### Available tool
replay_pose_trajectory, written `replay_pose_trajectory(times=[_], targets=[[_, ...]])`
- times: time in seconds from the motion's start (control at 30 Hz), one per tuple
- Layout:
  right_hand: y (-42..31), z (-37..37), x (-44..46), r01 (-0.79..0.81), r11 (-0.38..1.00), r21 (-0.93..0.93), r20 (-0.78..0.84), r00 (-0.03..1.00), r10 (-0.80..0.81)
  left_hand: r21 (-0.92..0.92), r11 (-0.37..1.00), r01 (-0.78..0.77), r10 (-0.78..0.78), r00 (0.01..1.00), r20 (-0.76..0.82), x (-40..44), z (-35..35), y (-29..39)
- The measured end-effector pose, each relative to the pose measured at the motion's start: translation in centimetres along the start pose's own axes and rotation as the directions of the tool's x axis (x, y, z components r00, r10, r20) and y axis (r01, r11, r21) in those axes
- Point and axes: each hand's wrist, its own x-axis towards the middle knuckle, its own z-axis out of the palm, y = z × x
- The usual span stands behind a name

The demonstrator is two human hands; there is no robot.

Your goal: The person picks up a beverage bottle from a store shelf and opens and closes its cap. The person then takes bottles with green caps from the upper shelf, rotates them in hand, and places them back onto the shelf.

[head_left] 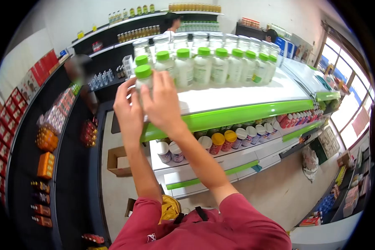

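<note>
Both my hands are wrapped round a white bottle with a green cap [143, 71] at the left end of the white shelf top [237, 96]. My left hand [128, 102] grips it from the left side. On the other side, my right hand [161, 100] has its fingers curled against the bottle, hiding most of its body. Similar green-capped bottles [202, 66] stand upright in a row to the right. Behind them is a row of clear jars with silvery lids [200, 38].
A green strip [246, 114] edges the shelf top. Tubs with white, yellow and red lids [217, 141] fill the tier below. Dark stocked shelving [29, 158] runs along the left. A cardboard box [118, 161] sits on the floor. Other people [171, 26] are further back.
</note>
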Motion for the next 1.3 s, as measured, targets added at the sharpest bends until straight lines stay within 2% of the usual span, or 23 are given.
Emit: replay_pose_trajectory(times=[0.07,0.1,0.13,0.2,0.27,0.3,0.33,0.4,0.47,0.57,0.67,0.73,0.77,0.87,0.97,1.07,1.13,1.2,1.3], targets=[[-0.1,-0.5,0.0,0.076,0.997,0.027,0.031,0.997,-0.077,0.132,0.990,-0.053,0.061,0.997,-0.056,-0.6,0.4,0.8],[-0.3,-0.8,-0.2,0.128,0.989,0.068,0.028,0.991,-0.130,0.152,0.988,0.008,0.004,0.997,-0.082,-1.2,0.5,1.5],[-0.7,-1.4,-0.2,0.184,0.977,0.104,0.021,0.982,-0.187,0.066,0.995,-0.071,0.079,0.987,-0.137,-1.9,0.7,0.9],[-1.2,-3.0,-0.1,0.303,0.941,0.152,-0.013,0.952,-0.305,0.180,0.965,-0.190,0.232,0.939,-0.253,-3.3,1.1,2.0],[-1.8,-6.0,-0.8,0.309,0.908,0.285,0.015,0.945,-0.326,0.137,0.940,-0.313,0.341,0.888,-0.309,-4.9,1.9,4.3],[-2.3,-7.5,-1.3,0.273,0.897,0.347,0.039,0.952,-0.304,0.095,0.971,-0.218,0.237,0.914,-0.328,-6.3,2.4,6.4],[-2.7,-9.2,-2.1,0.233,0.882,0.409,0.068,0.956,-0.284,-0.036,0.985,-0.167,0.142,0.917,-0.374,-7.7,3.6,8.3],[-2.8,-12.2,-4.8,0.178,0.850,0.496,0.114,0.957,-0.267,-0.035,0.983,-0.180,0.158,0.932,-0.327,-10.7,4.5,9.7],[-2.4,-15.0,-7.7,0.166,0.818,0.551,0.139,0.948,-0.286,-0.419,0.903,-0.093,-0.059,0.940,-0.336,-15.1,6.4,8.0],[-1.7,-18.8,-10.9,0.146,0.886,0.439,0.109,0.971,-0.214,-0.423,0.905,-0.047,-0.066,0.966,-0.249,-18.2,10.1,9.4],[0.7,-23.7,-11.8,-0.015,0.914,0.405,0.186,0.980,-0.066,-0.194,0.978,-0.082,0.078,0.997,-0.025,-19.1,12.7,10.6],[2.2,-25.4,-12.1,-0.101,0.839,0.535,0.139,0.990,0.031,-0.355,0.922,-0.156,0.196,0.977,0.080,-19.7,14.8,10.9],[2.7,-26.0,-12.6,-0.137,0.840,0.526,0.116,0.989,0.089,-0.408,0.911,-0.066,0.156,0.969,0.193,-20.2,15.1,10.9],[3.4,-27.5,-13.6,-0.171,0.875,0.453,0.062,0.985,0.161,-0.491,0.871,-0.016,0.178,0.942,0.286,-21.1,17.0,10.8],[3.8,-28.8,-13.5,-0.185,0.937,0.297,0.036,0.983,0.182,-0.560,0.828,0.014,0.182,0.939,0.293,-21.8,18.7,10.2],[3.0,-29.7,-13.9,-0.266,0.943,0.201,-0.008,0.962,0.273,-0.568,0.822,0.050,0.177,0.924,0.338,-22.4,19.8,9.7],[2.6,-29.7,-14.8,-0.311,0.944,0.112,-0.018,0.949,0.315,-0.610,0.774,0.170,0.103,0.917,0.385,-23.1,20.1,9.7],[1.7,-28.6,-16.3,-0.390,0.898,0.204,-0.080,0.908,0.412,-0.638,0.752,0.165,0.141,0.905,0.402,-23.6,19.8,9.0],[0.3,-27.1,-18.3,-0.474,0.848,0.238,-0.197,0.831,0.520,-0.681,0.677,0.280,0.156,0.849,0.505,-24.6,18.8,7.6]])
